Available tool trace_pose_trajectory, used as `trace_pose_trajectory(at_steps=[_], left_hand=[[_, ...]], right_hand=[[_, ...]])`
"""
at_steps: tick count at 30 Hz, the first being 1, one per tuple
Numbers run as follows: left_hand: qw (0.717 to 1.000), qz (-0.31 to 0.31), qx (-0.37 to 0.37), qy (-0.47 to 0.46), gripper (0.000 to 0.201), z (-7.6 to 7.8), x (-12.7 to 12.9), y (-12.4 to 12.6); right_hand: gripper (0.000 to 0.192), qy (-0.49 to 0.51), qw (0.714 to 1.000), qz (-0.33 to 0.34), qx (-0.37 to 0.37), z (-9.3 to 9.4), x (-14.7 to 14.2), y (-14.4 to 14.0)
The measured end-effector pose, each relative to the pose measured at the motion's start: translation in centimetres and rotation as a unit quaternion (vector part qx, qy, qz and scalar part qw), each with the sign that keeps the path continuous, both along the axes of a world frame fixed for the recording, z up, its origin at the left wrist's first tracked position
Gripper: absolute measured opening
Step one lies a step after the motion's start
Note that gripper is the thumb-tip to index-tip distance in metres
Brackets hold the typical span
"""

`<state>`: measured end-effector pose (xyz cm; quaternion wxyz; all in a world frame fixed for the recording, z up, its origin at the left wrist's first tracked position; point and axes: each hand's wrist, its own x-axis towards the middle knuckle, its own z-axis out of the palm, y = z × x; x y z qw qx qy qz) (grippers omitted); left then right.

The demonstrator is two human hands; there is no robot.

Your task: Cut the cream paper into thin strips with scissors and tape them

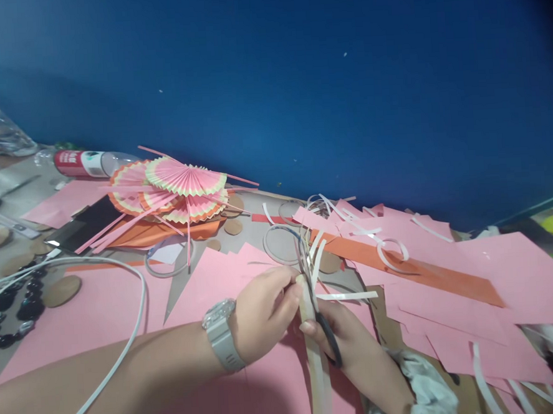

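Observation:
My left hand, with a grey watch on the wrist, pinches a long cream-white strip near its upper end. The strip hangs down toward the bottom edge. Black-handled scissors are in my right hand, their blades pointing away from me along the strip. Whether the blades touch it I cannot tell. Several narrow white cut strips fan out around the blades. Pink paper sheets lie under both hands.
Folded pink paper fans lie at the back left beside a plastic bottle. A white cable loops over the left side, near black beads. Pink sheets and an orange strip cover the right. A blue wall stands behind.

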<state>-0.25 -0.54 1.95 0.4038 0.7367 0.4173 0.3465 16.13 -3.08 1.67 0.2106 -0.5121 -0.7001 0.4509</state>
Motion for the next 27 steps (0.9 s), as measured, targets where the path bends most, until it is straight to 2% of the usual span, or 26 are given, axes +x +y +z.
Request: trace_pose_trajectory(at_steps=[3,6,10,15,20,25,27], left_hand=[[1.000,-0.006,-0.005,-0.011,0.021,0.1,0.1,-0.1],[0.998,0.001,-0.032,-0.061,0.023,-0.1,0.3,-0.2],[0.974,0.071,-0.131,-0.173,0.026,-0.9,0.5,0.4],[0.957,0.137,-0.153,-0.204,0.031,-1.8,0.4,1.5],[0.959,0.130,-0.151,-0.201,0.032,-1.8,0.4,1.6],[0.954,0.099,-0.176,-0.222,0.026,-1.7,0.5,1.6],[0.953,0.111,-0.171,-0.226,0.025,-1.7,0.5,1.6]], right_hand=[[0.032,0.033,0.999,-0.027,0.004,0.2,-0.1,-0.1],[0.029,0.068,0.994,-0.088,0.023,0.3,-0.1,-0.2],[0.027,0.090,0.985,-0.139,0.044,-0.4,0.2,-0.3],[0.034,0.094,0.971,-0.208,0.074,-1.0,0.3,-0.2],[0.022,0.110,0.966,-0.208,0.104,-0.6,0.1,-0.1],[0.017,0.056,0.978,-0.200,0.033,-0.2,0.0,-0.1],[0.019,0.041,0.984,-0.171,0.041,0.3,-0.2,0.0]])
